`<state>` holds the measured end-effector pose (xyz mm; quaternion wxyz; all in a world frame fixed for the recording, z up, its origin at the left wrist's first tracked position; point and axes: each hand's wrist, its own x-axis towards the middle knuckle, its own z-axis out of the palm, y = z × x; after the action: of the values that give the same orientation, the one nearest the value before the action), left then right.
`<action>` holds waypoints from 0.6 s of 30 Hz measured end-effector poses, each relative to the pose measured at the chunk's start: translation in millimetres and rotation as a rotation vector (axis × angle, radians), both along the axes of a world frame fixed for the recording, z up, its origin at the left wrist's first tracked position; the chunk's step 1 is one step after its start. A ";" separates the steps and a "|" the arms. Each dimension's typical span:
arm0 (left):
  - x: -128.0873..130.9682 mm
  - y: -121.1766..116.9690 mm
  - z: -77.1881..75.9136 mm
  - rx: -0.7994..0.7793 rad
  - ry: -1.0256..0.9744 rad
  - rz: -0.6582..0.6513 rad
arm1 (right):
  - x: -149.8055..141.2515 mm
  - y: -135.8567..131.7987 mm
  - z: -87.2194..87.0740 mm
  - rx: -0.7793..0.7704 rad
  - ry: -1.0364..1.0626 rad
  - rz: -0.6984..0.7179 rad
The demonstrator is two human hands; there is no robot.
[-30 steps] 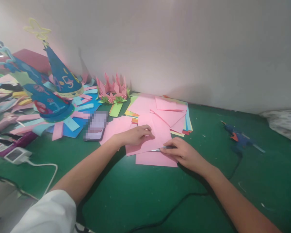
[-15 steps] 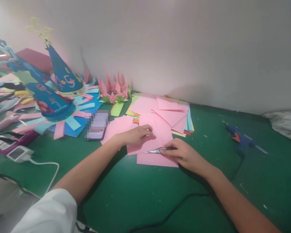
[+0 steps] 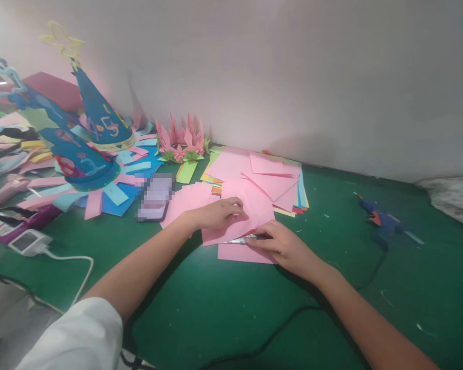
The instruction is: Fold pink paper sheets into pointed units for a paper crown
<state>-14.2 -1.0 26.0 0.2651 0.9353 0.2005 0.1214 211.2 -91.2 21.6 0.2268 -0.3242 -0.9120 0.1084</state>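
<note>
My left hand (image 3: pixel 221 213) rests on a pink paper sheet (image 3: pixel 216 235), its fingers a little bent and apart, pressing the sheet down. In my right hand (image 3: pixel 278 244) is a slim silvery tool that looks like a utility knife (image 3: pixel 237 240), pinched between thumb and fingers. It lies flat and points left along the sheet's lower edge. Below that edge shows another pink paper part (image 3: pixel 243 253); whether the two are joined by a fold I cannot tell. My right fingers cover the tool's rear part.
Pink and coloured papers (image 3: pixel 231 162) are stacked behind my hands. To the left are a phone (image 3: pixel 154 198), a pink paper crown (image 3: pixel 181 141) and blue cone hats (image 3: pixel 100 110). A blue glue gun (image 3: pixel 384 221) lies right; its black cable (image 3: pixel 285 326) crosses the green table (image 3: pixel 200 303).
My right hand has slid left along the paper edge with the knife, whose tip now reaches farther left. My left hand stays in place on the sheet.
</note>
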 end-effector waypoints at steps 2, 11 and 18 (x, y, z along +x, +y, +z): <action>0.0 -0.1 0.2 -0.001 0.005 0.006 | -1.6 -0.1 0.7 -0.006 -0.005 0.009; 0.5 0.0 -0.8 0.007 0.000 0.004 | -12.6 -2.3 -4.8 0.026 -0.015 -0.009; 0.1 0.8 -1.1 0.004 0.018 0.002 | -22.1 -3.9 -8.3 0.036 -0.039 -0.013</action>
<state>-14.2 -0.2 24.9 0.2613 0.9366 0.2038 0.1139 189.1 -95.2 13.3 0.2156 -0.3281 -0.9158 0.0844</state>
